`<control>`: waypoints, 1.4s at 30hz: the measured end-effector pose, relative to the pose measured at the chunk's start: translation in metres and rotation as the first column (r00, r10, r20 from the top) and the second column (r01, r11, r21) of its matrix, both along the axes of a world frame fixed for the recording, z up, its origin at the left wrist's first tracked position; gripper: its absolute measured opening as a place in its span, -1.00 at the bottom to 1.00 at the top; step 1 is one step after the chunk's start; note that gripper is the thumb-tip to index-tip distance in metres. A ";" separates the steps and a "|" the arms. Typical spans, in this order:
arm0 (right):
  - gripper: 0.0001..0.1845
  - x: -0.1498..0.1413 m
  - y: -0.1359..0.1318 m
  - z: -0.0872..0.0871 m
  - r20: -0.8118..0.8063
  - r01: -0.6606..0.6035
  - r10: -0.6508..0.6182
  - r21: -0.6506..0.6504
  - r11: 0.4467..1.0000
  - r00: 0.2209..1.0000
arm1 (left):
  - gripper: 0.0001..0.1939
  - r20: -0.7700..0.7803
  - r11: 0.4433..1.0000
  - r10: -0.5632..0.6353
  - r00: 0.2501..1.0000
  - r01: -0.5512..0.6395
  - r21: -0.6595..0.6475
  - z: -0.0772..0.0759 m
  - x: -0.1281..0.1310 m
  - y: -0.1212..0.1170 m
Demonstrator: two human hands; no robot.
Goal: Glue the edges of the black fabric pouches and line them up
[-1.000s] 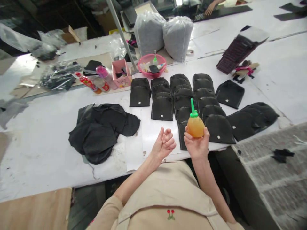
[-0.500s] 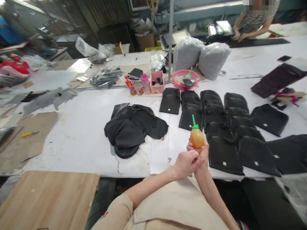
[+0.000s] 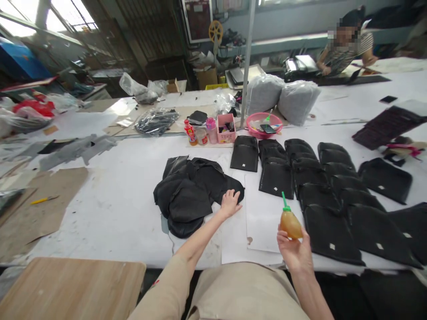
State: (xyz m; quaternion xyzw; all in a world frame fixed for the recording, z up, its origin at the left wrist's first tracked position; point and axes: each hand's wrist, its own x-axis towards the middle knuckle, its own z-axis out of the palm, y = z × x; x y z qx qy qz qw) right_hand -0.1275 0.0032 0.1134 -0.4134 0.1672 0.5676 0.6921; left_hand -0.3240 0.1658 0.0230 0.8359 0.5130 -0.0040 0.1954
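Observation:
My right hand [image 3: 295, 251] is wrapped round a squeeze bottle [image 3: 291, 223] of amber liquid, its green nozzle pointing up. To the left, my left hand [image 3: 231, 204] reaches over the right end of a heap of black fabric pieces [image 3: 188, 193]. Its fingers are spread at the fabric's edge; whether they press on it I cannot tell. Rows of flat black pieces [image 3: 320, 202], several bearing small white labels, lie overlapping to the right of the bottle.
A pink box [image 3: 226, 129], a red-capped bottle [image 3: 190, 133] and a pink basin [image 3: 263, 123] stand behind the fabric, near a metal pole [image 3: 248, 66]. Bagged grey bundles [image 3: 298, 101] lie farther back. Across the table sits another person [image 3: 347, 51]. A wooden board [image 3: 73, 289] is at front left.
My left hand has left my right hand and moved forward and left to the black fabric, its fingers now spread. My right hand still holds the bottle. The camera view has tilted up.

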 end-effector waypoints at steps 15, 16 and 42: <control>-0.52 0.010 0.041 -0.037 0.018 -0.076 0.077 -0.067 0.995 0.997 | -0.43 -0.417 0.981 0.114 0.902 -0.036 0.192 -0.052 -0.061 0.034; -0.53 0.010 0.042 -0.040 0.032 -0.086 0.088 -0.071 0.994 0.996 | -0.43 -0.429 0.981 0.100 0.898 -0.018 0.192 -0.052 -0.073 0.028; -0.50 -0.063 0.031 -0.018 0.075 -0.281 0.294 -0.145 0.949 0.953 | -0.74 -0.214 0.959 0.282 0.935 -0.268 0.091 0.007 -0.161 -0.018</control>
